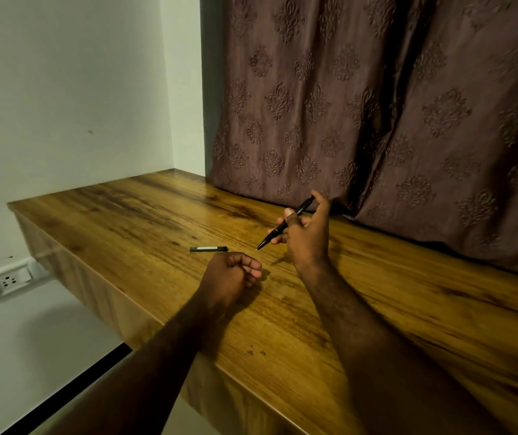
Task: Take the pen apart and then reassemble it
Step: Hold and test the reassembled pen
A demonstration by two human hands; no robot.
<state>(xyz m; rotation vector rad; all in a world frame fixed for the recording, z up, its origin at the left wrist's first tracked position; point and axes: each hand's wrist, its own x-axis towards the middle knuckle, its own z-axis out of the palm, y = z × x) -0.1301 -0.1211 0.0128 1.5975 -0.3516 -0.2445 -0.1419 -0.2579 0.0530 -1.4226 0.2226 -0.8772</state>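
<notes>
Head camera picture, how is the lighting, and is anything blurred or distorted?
Head view: dim, warm light; the wide lens bows the desk edge; soft shadows lie beside the left hand and right hand; the pen looks sharp; faint sheen on the wood by the curtain.

One pen (275,232), centre frame. One short black piece (209,248) lying left of centre. Two grips: left grip (231,274), right grip (309,240). One bench (125,215). One wall socket (9,281), lower left. One curtain (376,105), upper right.

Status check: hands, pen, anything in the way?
Right hand pinches slim black pen, tip down over wooden table. Left hand fisted on table, nothing visible in it. Small black labelled bar lies nearby, untouched.
</notes>
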